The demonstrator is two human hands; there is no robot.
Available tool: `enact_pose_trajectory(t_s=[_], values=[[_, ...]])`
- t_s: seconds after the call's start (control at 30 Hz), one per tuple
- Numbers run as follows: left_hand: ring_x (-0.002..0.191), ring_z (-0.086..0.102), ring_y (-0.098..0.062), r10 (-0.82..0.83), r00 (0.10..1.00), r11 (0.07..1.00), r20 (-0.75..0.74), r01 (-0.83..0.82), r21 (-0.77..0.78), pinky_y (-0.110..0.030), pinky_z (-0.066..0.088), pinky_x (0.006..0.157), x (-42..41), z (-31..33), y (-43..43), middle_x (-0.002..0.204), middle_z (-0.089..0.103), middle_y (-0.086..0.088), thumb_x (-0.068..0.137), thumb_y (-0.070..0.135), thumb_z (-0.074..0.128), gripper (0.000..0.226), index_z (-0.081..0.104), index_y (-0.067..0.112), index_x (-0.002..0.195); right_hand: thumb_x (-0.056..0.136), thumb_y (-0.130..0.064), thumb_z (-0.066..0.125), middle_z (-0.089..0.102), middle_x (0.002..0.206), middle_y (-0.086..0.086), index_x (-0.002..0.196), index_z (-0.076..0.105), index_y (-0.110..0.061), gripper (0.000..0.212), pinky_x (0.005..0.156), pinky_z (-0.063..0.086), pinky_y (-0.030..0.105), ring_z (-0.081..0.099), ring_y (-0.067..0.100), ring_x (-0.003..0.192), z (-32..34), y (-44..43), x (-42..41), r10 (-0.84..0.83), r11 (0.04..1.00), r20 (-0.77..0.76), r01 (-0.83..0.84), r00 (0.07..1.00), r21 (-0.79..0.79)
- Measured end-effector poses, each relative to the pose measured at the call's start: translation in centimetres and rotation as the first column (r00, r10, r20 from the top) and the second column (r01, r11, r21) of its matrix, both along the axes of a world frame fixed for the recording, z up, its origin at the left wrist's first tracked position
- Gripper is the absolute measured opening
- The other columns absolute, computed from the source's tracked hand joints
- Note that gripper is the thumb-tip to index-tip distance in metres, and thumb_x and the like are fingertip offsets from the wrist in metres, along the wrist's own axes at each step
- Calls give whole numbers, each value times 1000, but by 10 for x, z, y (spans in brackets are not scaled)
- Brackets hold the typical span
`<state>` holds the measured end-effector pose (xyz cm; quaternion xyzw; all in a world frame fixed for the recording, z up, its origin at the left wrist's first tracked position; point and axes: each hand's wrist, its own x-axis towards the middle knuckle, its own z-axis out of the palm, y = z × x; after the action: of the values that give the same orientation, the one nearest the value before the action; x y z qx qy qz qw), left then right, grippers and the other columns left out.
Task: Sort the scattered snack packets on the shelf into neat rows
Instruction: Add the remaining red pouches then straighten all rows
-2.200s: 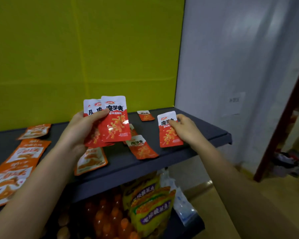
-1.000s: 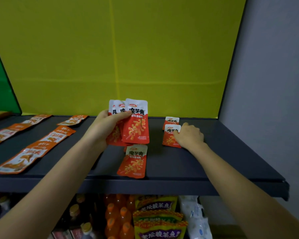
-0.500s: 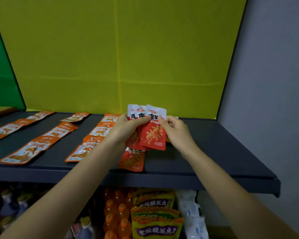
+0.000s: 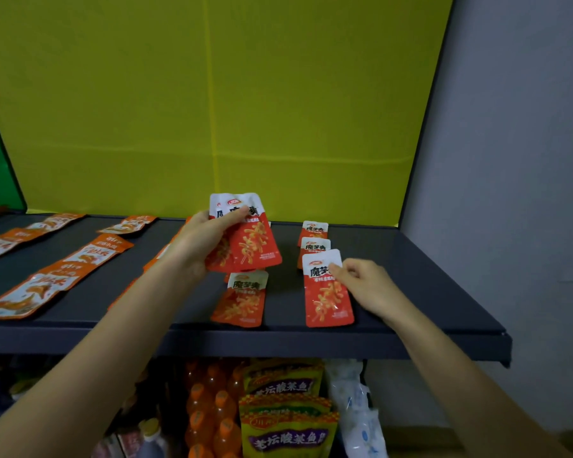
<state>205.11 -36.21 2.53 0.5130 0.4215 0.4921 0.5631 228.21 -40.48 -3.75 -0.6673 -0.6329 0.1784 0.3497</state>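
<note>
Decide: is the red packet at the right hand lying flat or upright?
Flat: the red packet lies face-up on the shelf, right hand pinching its edge.

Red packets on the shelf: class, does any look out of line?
Yes: one red packet near the front edge lies slightly tilted, alone, left of the row of three by the right hand.

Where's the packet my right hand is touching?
That packet is front right on the shelf, nearest of a row of three, right of the loose packet.
</note>
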Motion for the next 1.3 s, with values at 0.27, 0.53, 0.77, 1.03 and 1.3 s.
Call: enact_pose_trajectory(t_s=[0.27,0.53,0.77,1.03,1.3], values=[[46,64,-6,-47,999,998,-7,47,-31,-22,55,48,7,-8,0,53,68,7,84,28,65,13,59,16,85,93,-46,45,70,92,8,82,59,-5,45,78,46,35,63,23,89,-5,1,-9,-90,996,276,81,957,46],[43,63,-6,-82,996,996,-30,81,-25,-18,51,42,17,-4,2,59,68,2,84,27,65,15,58,14,85,91,-50,45,61,85,-1,81,52,-12,40,70,37,30,58,19,84,2,-5,-11,-155,988,379,142,912,62],[39,62,-7,-182,983,983,-1,182,-14,-20,51,40,64,6,-2,46,65,4,85,20,65,14,57,13,75,95,-50,33,61,72,1,79,63,-10,52,72,41,26,55,8,73,39,-18,-7,35,980,-72,-20,997,200],[37,60,-10,-178,982,970,61,186,-156,-20,52,40,137,9,8,46,64,0,85,24,64,18,58,10,76,90,-34,56,63,68,-2,66,59,-19,28,66,42,22,56,2,61,47,2,48,121,974,-358,-41,926,224],[75,62,-21,-60,982,974,178,96,-205,-28,52,73,155,12,39,87,67,-13,89,12,37,41,45,-1,127,91,-33,55,64,79,6,84,67,-1,35,69,36,28,55,18,79,41,56,118,-98,962,-322,172,942,212]])
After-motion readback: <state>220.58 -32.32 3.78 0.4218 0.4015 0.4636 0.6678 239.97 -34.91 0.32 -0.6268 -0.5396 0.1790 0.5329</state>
